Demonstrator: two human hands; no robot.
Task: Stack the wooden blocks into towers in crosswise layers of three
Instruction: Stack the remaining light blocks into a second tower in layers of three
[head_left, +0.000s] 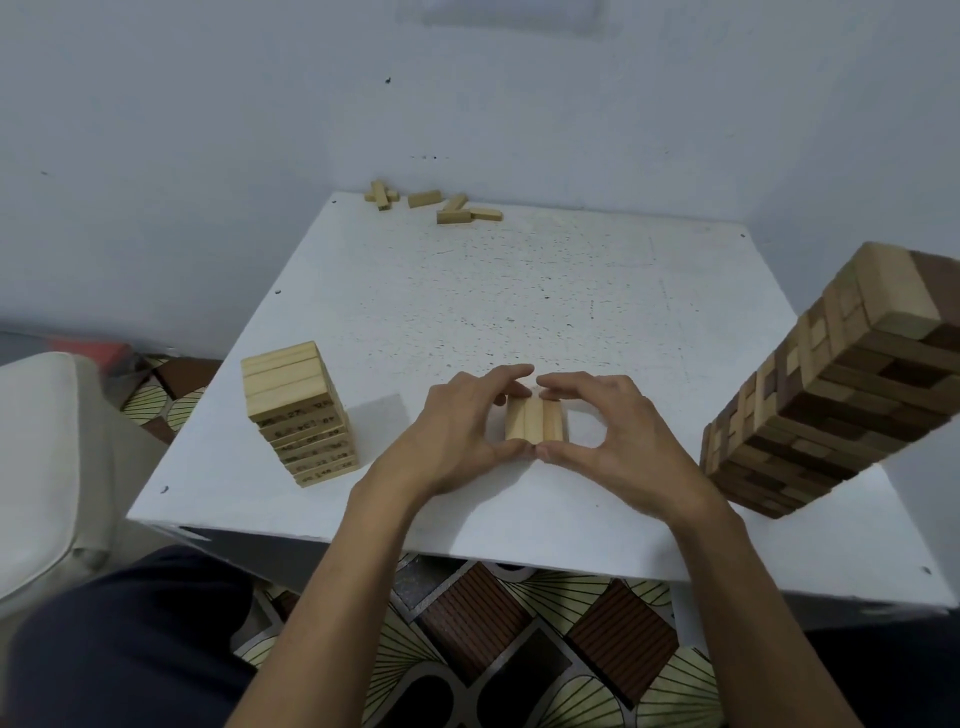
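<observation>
Pale wooden blocks (535, 423), three side by side, lie toward the near edge of the white surface (519, 286). My left hand (457, 431) and right hand (618, 436) curl round them, fingertips on the far ends and thumbs on the near ends.

A white square surface (519, 291), speckled with small dark flecks and scuffs, stood pushed into a corner of the room. The pale blue-grey walls (208, 130) behind it were plain, marked by a few dark spots, and evenly lit. The floor (519, 649) showed a pattern of brown ribbed squares and cream fan shapes outlined in black. A cream upholstered seat (41, 457) stood at the left, with a blurred red object (98, 347) beyond it.
</observation>
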